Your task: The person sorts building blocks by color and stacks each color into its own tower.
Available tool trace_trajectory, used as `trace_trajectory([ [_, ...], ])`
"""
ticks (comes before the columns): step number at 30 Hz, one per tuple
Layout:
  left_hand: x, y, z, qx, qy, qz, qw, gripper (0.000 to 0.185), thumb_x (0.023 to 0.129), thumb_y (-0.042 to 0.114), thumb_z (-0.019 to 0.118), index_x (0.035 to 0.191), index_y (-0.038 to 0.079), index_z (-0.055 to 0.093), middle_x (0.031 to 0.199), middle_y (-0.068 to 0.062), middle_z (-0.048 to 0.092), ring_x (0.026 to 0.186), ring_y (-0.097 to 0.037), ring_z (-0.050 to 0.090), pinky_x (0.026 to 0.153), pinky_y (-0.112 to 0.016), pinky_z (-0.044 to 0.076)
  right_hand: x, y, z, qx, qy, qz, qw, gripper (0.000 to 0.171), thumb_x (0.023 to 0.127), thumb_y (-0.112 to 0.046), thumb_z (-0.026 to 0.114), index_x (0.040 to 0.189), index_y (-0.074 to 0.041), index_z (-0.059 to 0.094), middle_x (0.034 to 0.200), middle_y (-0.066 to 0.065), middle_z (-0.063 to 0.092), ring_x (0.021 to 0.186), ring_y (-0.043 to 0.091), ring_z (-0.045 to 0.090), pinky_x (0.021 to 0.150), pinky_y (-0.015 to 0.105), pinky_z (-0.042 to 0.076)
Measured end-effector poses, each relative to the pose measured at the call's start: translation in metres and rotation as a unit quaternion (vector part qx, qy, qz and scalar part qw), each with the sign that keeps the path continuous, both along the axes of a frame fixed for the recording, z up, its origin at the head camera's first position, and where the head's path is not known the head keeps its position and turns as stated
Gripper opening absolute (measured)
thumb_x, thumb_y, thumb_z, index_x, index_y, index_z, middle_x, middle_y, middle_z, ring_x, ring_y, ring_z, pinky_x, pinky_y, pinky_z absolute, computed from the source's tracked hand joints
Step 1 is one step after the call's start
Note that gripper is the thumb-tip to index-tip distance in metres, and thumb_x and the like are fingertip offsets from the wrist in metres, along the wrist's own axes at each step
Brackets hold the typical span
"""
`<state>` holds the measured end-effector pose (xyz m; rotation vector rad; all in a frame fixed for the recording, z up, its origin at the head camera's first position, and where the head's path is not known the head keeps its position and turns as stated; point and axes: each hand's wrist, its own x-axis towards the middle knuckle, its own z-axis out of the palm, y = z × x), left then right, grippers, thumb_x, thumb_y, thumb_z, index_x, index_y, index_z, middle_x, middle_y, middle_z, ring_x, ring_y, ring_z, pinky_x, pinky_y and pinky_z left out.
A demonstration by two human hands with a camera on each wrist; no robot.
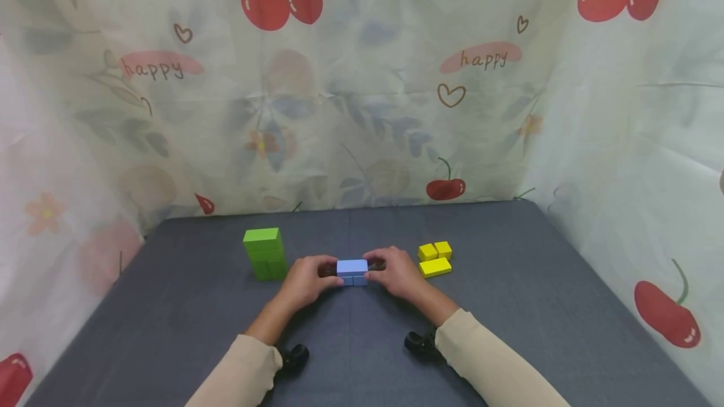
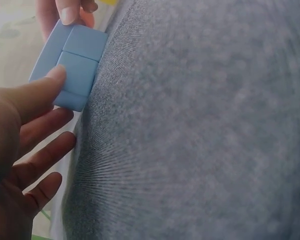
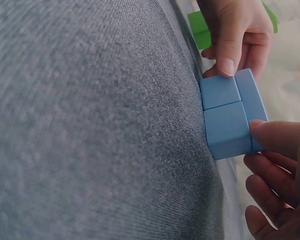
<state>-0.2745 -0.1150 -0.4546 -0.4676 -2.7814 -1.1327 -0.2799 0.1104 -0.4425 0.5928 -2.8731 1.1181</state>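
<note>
A small stack of light blue blocks (image 1: 352, 271) (image 2: 72, 70) (image 3: 230, 120) sits on the grey table (image 1: 509, 306), one long block over two short ones. My left hand (image 1: 308, 280) (image 2: 20, 130) holds its left end, thumb tip on the near face. From the other side my right hand (image 1: 396, 274) (image 3: 280, 165) holds the right end, thumb on the front edge. The remaining fingers of both hands are loosely spread below the blocks. In the right wrist view the left hand (image 3: 237, 35) pinches the far end.
A green block stack (image 1: 264, 253) (image 3: 199, 30) stands left of the hands. Three yellow blocks (image 1: 434, 259) lie flat to the right. A cherry-print curtain (image 1: 362, 80) walls the table at the back and both sides. Black wrist cameras (image 1: 294, 357) rest near the sleeves.
</note>
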Motion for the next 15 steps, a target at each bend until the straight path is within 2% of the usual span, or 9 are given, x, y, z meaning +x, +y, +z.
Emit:
trace_trajectory([
  [8, -0.0016, -0.0008, -0.0004, -0.006, 0.009, -0.011, 0.9999, 0.037, 0.077, 0.018, 0.084, 0.109, 0.005, 0.072, 0.095, -0.003, 0.073, 0.089, -0.016, 0.068, 0.081, -0.040, 0.052, -0.0003, -0.0014, -0.0010, 0.005, 0.006, -0.007, 1.000, 0.036, 0.085, -0.019, 0.077, 0.119, -0.012, 0.070, 0.105, 0.000, 0.065, 0.095, 0.019, 0.056, 0.082, 0.038, 0.048],
  [15, -0.0008, -0.0009, 0.0009, -0.010, -0.004, -0.010, 0.9999, 0.039, 0.078, 0.019, 0.083, 0.112, 0.005, 0.071, 0.097, -0.003, 0.073, 0.090, -0.016, 0.068, 0.082, -0.040, 0.052, -0.0008, -0.0010, -0.0015, 0.006, 0.006, -0.004, 1.000, 0.036, 0.085, -0.020, 0.078, 0.119, -0.013, 0.069, 0.104, 0.000, 0.064, 0.095, 0.019, 0.056, 0.082, 0.038, 0.048],
])
